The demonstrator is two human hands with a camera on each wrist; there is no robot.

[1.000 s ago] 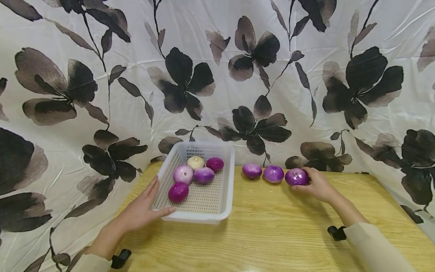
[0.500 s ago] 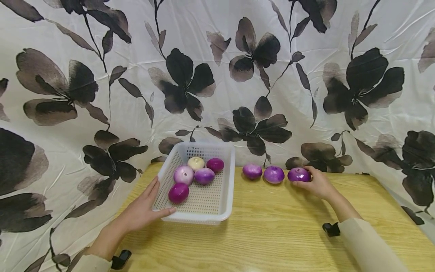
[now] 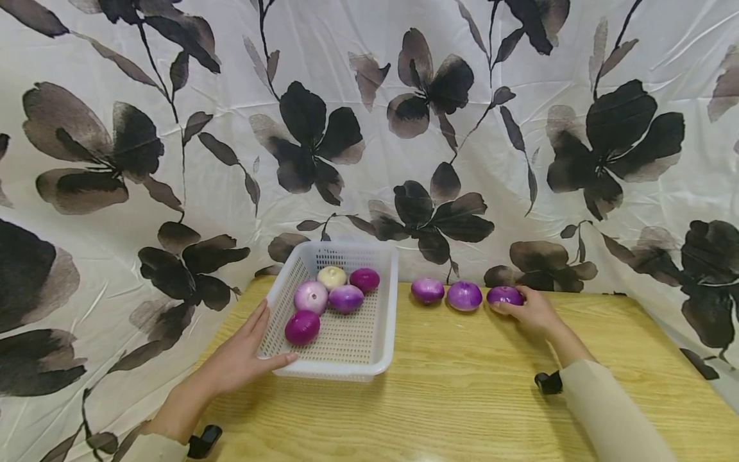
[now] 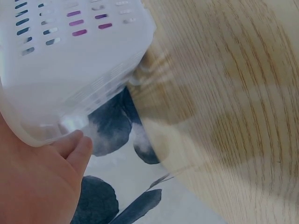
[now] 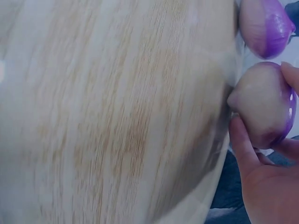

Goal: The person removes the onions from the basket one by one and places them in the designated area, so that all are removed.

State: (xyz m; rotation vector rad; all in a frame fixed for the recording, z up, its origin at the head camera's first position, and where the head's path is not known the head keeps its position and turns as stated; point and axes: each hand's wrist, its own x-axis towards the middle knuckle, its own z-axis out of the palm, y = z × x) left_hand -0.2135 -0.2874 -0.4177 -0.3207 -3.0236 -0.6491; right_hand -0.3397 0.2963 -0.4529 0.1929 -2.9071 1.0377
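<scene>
Three purple onions (image 3: 464,296) line up on the table (image 3: 462,391), the rightmost onion (image 3: 502,294) clamped in the fingers of the right hand (image 3: 535,314); beside them, the left hand (image 3: 235,360), thumb apart, grips a white basket (image 3: 335,368) of five onions (image 3: 311,298).

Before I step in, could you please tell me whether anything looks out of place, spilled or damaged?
I see nothing spilled or damaged. Only the cream-coloured onion in the white basket stands out, because the other onions show purple or lilac.
</scene>
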